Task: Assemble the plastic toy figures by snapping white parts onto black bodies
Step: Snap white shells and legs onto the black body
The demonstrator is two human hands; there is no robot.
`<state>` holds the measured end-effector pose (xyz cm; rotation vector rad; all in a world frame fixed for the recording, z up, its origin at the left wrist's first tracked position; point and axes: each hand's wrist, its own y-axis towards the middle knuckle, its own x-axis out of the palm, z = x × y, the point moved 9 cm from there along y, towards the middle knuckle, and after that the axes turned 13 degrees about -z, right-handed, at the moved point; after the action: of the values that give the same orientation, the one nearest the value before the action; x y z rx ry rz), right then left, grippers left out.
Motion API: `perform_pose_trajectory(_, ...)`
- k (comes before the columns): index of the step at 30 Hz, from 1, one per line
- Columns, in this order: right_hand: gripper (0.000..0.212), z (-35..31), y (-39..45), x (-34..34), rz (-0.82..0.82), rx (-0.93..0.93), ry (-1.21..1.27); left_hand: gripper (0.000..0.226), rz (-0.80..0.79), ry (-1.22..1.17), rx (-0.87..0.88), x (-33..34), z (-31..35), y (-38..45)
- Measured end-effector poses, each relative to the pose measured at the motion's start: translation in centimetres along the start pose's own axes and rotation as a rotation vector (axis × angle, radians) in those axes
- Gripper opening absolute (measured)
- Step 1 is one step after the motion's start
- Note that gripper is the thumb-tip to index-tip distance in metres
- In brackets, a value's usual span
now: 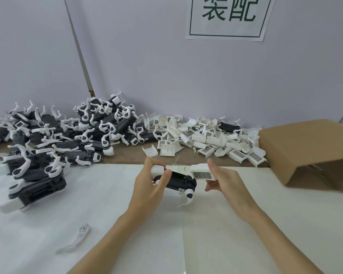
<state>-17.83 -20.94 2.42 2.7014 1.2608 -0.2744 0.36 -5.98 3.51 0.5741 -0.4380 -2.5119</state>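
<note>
My left hand [150,183] grips a black toy body [179,181] by its left end, where a white cap [157,170] sits. A white leg [187,198] hangs from the body's right end. My right hand [224,181] holds a white grilled cover [202,172] against the body's upper right end. Both are held above the white paper. A heap of loose white covers [210,140] lies at the back, right of centre. Black bodies with white limbs [67,139] are piled at the back left.
A single white leg piece [75,241] lies on the white paper [206,234] at the front left. A brown cardboard box [309,149] lies tipped at the right. A wall with a printed sign [229,16] stands behind the piles.
</note>
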Motion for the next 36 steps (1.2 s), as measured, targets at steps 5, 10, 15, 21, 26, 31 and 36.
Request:
perform_pose_trajectory(5, 0.019, -1.5, -0.8, 0.2, 0.092, -0.116, -0.168, 0.029, -0.061, 0.071, 0.054, 1.1, 0.6, -0.3)
perform_pose_trajectory(10, 0.007, -1.8, -1.1, -0.8, 0.111, -0.126, -0.082, 0.027, -0.085, 0.099, 0.078, 1.5, 0.8, -0.4)
perform_pose_trajectory(15, 0.043, -2.0, -1.1, -1.1, 0.045, -0.117, -0.014, 0.024, -0.092, 0.102, 0.099, 1.5, 1.0, -0.4)
perform_pose_trajectory(21, 0.038, -1.9, -1.3, 0.5, -0.098, -0.103, 0.14, 0.025, -0.099, 0.096, 0.096, 1.6, 0.8, -0.3)
perform_pose_trajectory(26, 0.04, -3.4, -1.6, 1.3, -0.085, -0.23, 0.149, 0.027, -0.104, 0.098, 0.104, 1.7, 1.0, -0.3)
perform_pose_trajectory(31, 0.05, -4.1, -2.4, 4.9, -0.138, -0.345, -0.535, 0.029, -0.141, 0.092, 0.148, 2.1, 1.8, -0.6)
perform_pose_trajectory(36, 0.044, -4.2, -2.4, 5.6, -0.112, -0.382, -0.625, 0.023, -0.143, 0.079, 0.153, 2.0, 1.7, -0.5)
